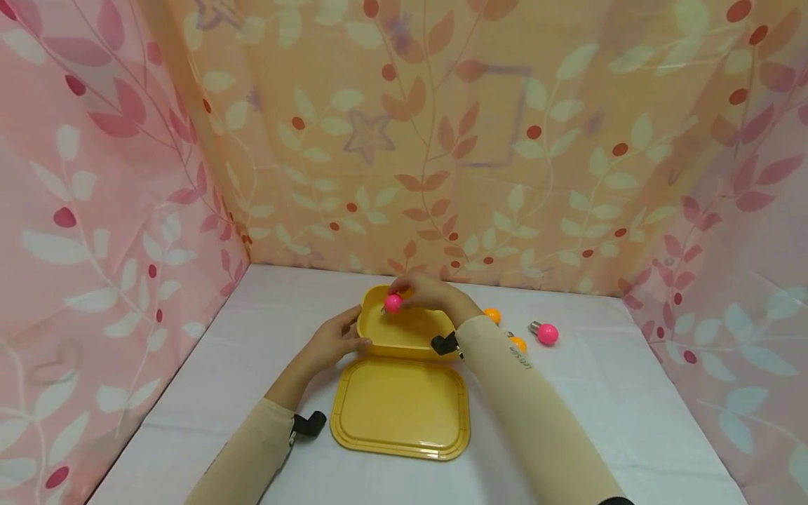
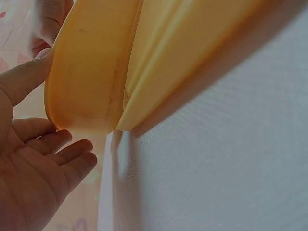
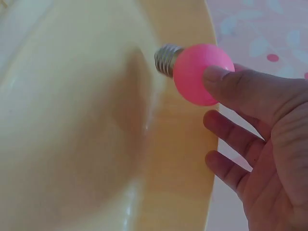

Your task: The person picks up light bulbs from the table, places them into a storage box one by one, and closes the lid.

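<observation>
A pink screw-base light bulb (image 1: 393,304) is pinched by the right-hand grip (image 1: 424,291) over a yellow box (image 1: 404,350) braced by the left-hand grip (image 1: 331,340), fingers loosely extended, in an apparent packing step calling next for lowering and release.

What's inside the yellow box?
In the yellow box, bare floor shows, with a pink bulb held over it by the right hand. In the head view, that hand hides the far right part.
</observation>
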Motion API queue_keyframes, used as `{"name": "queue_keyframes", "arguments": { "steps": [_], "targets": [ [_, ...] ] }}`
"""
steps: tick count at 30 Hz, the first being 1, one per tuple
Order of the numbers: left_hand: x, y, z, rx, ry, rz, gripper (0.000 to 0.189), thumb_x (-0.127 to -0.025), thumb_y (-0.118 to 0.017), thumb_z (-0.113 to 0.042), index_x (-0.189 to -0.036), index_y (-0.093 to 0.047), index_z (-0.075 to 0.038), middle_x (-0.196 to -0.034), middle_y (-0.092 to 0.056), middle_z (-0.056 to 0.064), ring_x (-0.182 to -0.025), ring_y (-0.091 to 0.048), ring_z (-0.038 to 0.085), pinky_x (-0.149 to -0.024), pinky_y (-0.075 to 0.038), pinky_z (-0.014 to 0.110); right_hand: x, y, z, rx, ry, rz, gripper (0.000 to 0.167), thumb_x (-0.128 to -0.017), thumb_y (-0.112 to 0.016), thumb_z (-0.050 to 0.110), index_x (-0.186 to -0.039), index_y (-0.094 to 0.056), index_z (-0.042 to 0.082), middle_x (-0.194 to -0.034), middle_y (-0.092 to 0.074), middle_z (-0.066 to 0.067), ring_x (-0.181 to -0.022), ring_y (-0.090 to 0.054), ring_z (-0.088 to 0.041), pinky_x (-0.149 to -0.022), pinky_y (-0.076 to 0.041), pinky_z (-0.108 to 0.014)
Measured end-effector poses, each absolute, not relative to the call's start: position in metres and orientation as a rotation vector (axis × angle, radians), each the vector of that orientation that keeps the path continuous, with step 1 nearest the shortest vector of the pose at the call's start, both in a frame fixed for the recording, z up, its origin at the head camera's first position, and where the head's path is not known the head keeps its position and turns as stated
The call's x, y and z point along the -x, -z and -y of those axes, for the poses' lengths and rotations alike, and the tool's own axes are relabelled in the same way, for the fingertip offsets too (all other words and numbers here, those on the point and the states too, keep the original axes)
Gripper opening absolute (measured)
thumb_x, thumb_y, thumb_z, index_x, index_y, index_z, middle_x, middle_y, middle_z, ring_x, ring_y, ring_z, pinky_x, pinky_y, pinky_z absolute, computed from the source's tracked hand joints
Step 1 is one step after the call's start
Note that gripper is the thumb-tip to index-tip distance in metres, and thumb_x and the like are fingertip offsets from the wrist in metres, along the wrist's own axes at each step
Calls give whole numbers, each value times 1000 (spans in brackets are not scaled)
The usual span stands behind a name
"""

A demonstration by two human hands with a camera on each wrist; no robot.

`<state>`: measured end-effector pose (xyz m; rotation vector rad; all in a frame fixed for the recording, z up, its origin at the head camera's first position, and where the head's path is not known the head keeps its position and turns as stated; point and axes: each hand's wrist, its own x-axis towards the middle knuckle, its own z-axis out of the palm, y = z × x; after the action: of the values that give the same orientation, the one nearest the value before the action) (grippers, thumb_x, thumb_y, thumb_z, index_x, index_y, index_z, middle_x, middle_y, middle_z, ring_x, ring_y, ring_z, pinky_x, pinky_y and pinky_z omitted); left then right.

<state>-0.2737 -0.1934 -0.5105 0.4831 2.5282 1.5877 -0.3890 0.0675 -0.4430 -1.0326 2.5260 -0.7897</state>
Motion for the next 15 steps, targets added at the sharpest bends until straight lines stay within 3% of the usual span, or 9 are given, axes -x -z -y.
{"name": "queue_keyframes", "arguments": {
  "steps": [4, 15],
  "targets": [
    [274, 509, 193, -485, -1589, -2524, 85, -91, -80, -24, -162, -33, -15, -166, -34, 8, -154, -28, 31, -124, -27, 55, 388, 447, -64, 1026, 759, -2571, 35, -93, -77, 20, -127, -72, 17, -126, -69, 4, -122, -60, -20, -114, -45, -39],
    [273, 510, 193, -462, -1591, -2530, 86, -90, -81, -24, -161, -33, -13, -166, -34, 7, -154, -29, 31, -124, -27, 53, 377, 452, -55, 963, 688, -2605, 39, -94, -77, 25, -131, -71, 14, -130, -68, -2, -124, -57, -22, -115, -43, -39]
  ]
}}
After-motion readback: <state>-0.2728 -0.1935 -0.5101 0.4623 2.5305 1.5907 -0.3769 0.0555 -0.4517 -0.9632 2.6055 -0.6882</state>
